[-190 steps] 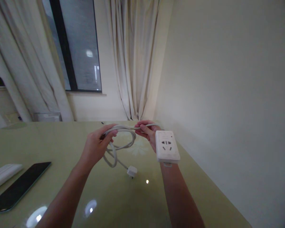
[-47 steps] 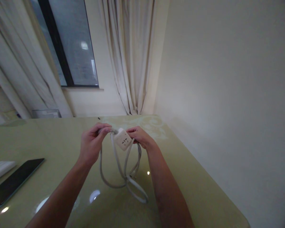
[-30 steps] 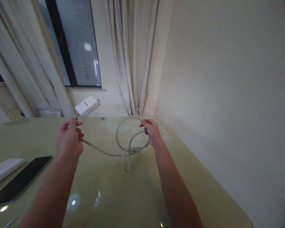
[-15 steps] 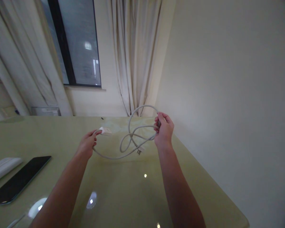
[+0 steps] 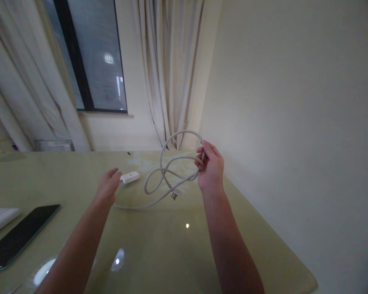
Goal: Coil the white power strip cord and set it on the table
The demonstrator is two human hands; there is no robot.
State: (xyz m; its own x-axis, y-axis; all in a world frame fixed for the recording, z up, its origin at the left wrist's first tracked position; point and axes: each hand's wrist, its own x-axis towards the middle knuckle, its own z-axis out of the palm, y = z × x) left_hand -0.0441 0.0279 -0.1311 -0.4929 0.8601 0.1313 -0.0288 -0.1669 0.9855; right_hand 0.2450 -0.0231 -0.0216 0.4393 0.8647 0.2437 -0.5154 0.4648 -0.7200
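A white extension cord is spread between my hands. Its small socket block (image 5: 130, 177) is at the left, just beyond the fingertips of my left hand (image 5: 108, 185). That hand's fingers look loosened and partly stretched, with the cable passing behind it. My right hand (image 5: 211, 165) is closed around several loops of the pale cable (image 5: 180, 157), held up above the table. Below these loops hangs the plug (image 5: 174, 194), its metal prongs pointing down. The cable sags from the loops toward my left wrist.
The glossy greenish table (image 5: 159, 253) reflects lights. At the left lie a black tablet-like slab (image 5: 21, 237) and a white long object (image 5: 1, 219). A tiny dark piece (image 5: 129, 153) is near the far edge. A wall (image 5: 288, 122) borders the right side; curtains (image 5: 171, 73) hang behind.
The socket block has turned and sits lower, its right end now tilted up. My left hand has moved slightly left and its grip has loosened. The right-hand loops shifted slightly left and up.
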